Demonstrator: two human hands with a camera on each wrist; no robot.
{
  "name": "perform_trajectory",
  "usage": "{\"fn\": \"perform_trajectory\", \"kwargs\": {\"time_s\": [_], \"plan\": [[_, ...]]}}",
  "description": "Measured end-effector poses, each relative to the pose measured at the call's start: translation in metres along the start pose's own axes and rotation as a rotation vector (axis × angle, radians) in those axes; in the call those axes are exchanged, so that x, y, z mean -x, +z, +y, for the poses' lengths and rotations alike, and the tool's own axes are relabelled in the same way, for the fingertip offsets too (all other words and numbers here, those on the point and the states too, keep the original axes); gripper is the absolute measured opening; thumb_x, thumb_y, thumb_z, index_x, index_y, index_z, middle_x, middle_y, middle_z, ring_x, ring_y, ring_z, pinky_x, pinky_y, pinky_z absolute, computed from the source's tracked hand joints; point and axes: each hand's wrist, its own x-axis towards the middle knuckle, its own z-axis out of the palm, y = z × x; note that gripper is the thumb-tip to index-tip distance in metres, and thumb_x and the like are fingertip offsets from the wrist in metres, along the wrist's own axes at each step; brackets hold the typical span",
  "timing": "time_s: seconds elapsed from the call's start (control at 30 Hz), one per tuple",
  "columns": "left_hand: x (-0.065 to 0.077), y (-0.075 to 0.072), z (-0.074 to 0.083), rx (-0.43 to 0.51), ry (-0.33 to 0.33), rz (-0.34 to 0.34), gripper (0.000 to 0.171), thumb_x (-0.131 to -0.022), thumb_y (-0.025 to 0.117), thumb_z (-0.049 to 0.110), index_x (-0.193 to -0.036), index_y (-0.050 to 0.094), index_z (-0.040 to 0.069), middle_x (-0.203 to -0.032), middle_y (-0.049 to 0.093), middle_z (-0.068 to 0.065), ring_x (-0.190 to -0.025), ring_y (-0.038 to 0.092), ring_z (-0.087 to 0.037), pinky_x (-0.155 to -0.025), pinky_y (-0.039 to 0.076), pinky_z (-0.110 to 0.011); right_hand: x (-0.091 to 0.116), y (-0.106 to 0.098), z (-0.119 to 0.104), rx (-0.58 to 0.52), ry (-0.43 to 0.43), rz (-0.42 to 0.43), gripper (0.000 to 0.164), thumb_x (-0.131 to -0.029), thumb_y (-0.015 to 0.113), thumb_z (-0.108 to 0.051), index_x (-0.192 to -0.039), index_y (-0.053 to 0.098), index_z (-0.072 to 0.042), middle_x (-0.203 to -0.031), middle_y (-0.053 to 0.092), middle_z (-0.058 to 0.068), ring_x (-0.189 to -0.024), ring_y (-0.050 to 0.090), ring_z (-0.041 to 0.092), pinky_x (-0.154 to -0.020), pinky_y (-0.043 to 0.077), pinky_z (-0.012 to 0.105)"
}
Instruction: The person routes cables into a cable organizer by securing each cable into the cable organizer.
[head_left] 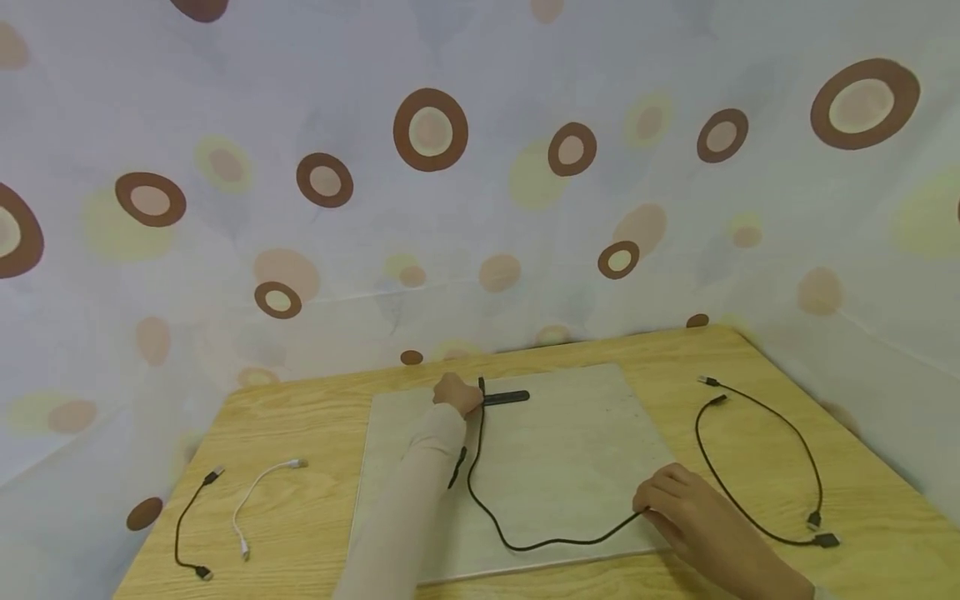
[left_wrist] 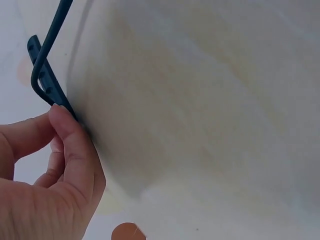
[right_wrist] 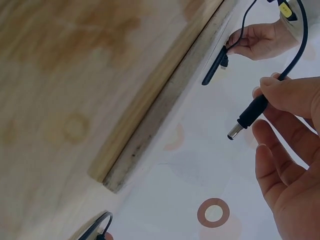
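Note:
A black cable [head_left: 525, 548] runs in a loose curve across a pale board [head_left: 555, 467] between my two hands. My left hand [head_left: 457, 393] pinches it beside a black notched strip [head_left: 507, 397] near the board's far edge; the strip's notches show in the left wrist view. In the right wrist view, a USB plug [right_wrist: 224, 62] juts out by the strip. My right hand [head_left: 678, 504], at the board's near right corner, pinches the cable's other end between thumb and fingers. That end is a barrel plug [right_wrist: 252, 112] with a metal tip.
On the wooden table [head_left: 300, 425], left of the board, lie a short black cable [head_left: 178, 529] and a white cable [head_left: 251, 492]. Two more black cables [head_left: 806, 454] lie curved to the right. A patterned cloth [head_left: 480, 208] hangs behind the table.

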Motion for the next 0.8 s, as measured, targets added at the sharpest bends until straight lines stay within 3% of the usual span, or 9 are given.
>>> {"fn": "perform_trajectory", "kwargs": {"time_s": [0.1,0.2,0.33,0.43,0.5,0.57,0.63,0.73,0.8], "plan": [[-0.004,0.002,0.0,0.014,0.0,-0.025,0.019,-0.071,0.057,0.006,-0.088,0.057,-0.004,-0.061,0.056,-0.013,-0.047,0.05,-0.022,-0.036,0.037,-0.028,0.0,-0.001,0.001,0.014,-0.002,0.004,0.015,-0.092,0.048,-0.03,-0.083,0.058,-0.026,-0.083,0.054,-0.019,-0.08,0.047,0.001,-0.073,0.035,0.011],[-0.007,0.003,0.0,0.015,-0.006,-0.038,0.017,-0.072,0.057,0.006,-0.086,0.058,-0.004,-0.057,0.055,-0.012,-0.043,0.048,-0.02,-0.035,0.036,-0.027,-0.001,-0.002,0.0,0.024,-0.01,0.013,0.006,-0.085,0.059,-0.021,-0.082,0.058,-0.025,-0.083,0.054,-0.019,-0.079,0.047,0.002,-0.073,0.035,0.012],[-0.006,0.002,0.004,-0.009,-0.008,-0.026,0.014,-0.074,0.058,0.011,-0.079,0.06,-0.002,-0.056,0.055,-0.01,-0.045,0.048,-0.02,-0.036,0.037,-0.027,-0.002,-0.004,0.0,0.022,-0.004,-0.001,0.019,-0.076,0.068,-0.011,-0.083,0.058,-0.026,-0.083,0.054,-0.019,-0.079,0.047,0.002,-0.072,0.036,0.012],[-0.001,0.001,0.008,-0.016,-0.011,-0.009,0.015,-0.073,0.059,0.015,-0.074,0.06,0.0,-0.058,0.055,-0.009,-0.048,0.05,-0.022,-0.039,0.038,-0.028,-0.003,-0.006,0.001,0.022,-0.003,-0.009,0.006,-0.086,0.059,-0.022,-0.083,0.058,-0.027,-0.084,0.054,-0.019,-0.08,0.047,0.001,-0.072,0.036,0.012],[0.002,0.001,0.01,-0.009,-0.014,-0.001,0.015,-0.072,0.058,0.016,-0.072,0.06,0.001,-0.057,0.055,-0.009,-0.048,0.05,-0.022,-0.039,0.038,-0.028,-0.003,-0.006,0.001,0.011,-0.008,-0.006,0.012,-0.091,0.049,-0.029,-0.084,0.058,-0.026,-0.085,0.055,-0.018,-0.081,0.048,0.002,-0.073,0.036,0.012],[0.005,0.001,0.01,0.009,-0.012,0.002,0.014,-0.071,0.057,0.015,-0.072,0.06,0.001,-0.055,0.055,-0.009,-0.046,0.049,-0.021,-0.037,0.038,-0.028,-0.004,-0.006,0.002,0.002,-0.011,0.001,0.01,-0.091,0.05,-0.028,-0.085,0.058,-0.026,-0.086,0.055,-0.018,-0.081,0.048,0.002,-0.074,0.036,0.011],[0.005,0.001,0.007,0.018,-0.016,0.004,0.013,-0.072,0.056,0.014,-0.072,0.059,0.002,-0.053,0.054,-0.007,-0.043,0.048,-0.019,-0.035,0.037,-0.026,-0.004,-0.004,0.002,-0.006,-0.021,0.008,0.005,-0.086,0.059,-0.021,-0.085,0.058,-0.026,-0.086,0.056,-0.017,-0.081,0.048,0.002,-0.074,0.035,0.011],[0.005,0.003,0.004,0.031,-0.026,0.004,0.012,-0.072,0.056,0.013,-0.073,0.059,0.001,-0.053,0.054,-0.007,-0.042,0.047,-0.019,-0.034,0.037,-0.026,-0.005,-0.003,0.001,-0.012,-0.04,0.023,0.026,-0.071,0.072,-0.007,-0.084,0.058,-0.025,-0.086,0.055,-0.017,-0.08,0.049,0.004,-0.073,0.036,0.011],[0.003,0.003,0.004,0.035,-0.027,0.007,0.012,-0.072,0.056,0.012,-0.075,0.058,0.001,-0.055,0.054,-0.008,-0.044,0.047,-0.02,-0.035,0.037,-0.027,-0.006,-0.003,0.002,0.004,-0.045,0.025,0.021,-0.073,0.071,-0.01,-0.083,0.059,-0.024,-0.086,0.055,-0.017,-0.08,0.049,0.004,-0.072,0.036,0.011]]}}
